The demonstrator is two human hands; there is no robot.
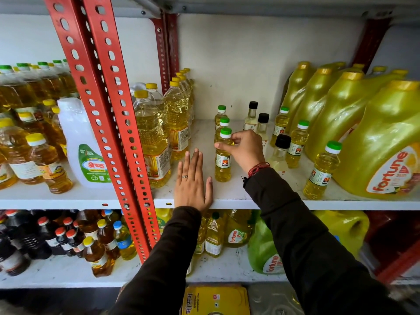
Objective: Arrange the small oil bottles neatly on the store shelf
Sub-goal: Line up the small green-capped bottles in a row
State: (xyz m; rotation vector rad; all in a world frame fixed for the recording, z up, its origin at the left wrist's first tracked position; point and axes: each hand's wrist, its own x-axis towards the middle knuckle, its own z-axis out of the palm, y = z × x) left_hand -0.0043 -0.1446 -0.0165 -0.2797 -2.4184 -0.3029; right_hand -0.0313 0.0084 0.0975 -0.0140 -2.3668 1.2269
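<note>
- Shelf (227,198): white board at the height of your chest, with a bare area in the middle where you work.
- Your right hand (244,147) grasps the nearest small oil bottle (223,162) around its shoulder, just under the green cap; thumb and fingertips (231,142) pinch it from the two sides. The bottle stands upright on the shelf (I cannot tell if the bottom is lifted a little).
- Behind this bottle two more green-capped small bottles (221,114) stand in one line going toward the back wall, so the three make a column.
- Your left hand (193,183) lies flat and open on the shelf, palm down, fingers straight and together, just left of the held bottle and not touching it. It grasps nothing. The wrist rests over the front edge of the shelf.
- On the right of your right hand, three clear bottles with black caps (263,123) stand in a loose line, not straight.
- Further right, more small bottles (296,142) with green caps stand scattered; one of them (321,171) is near the front edge, just beside the large yellow Fortune jug (381,142).
- On the left of the work area, tall bottles with yellow caps (152,137) stand in rows beside the red perforated post (113,105).
- Both your sleeves are dark; a red thread bracelet (258,168) is on the right wrist.
</note>
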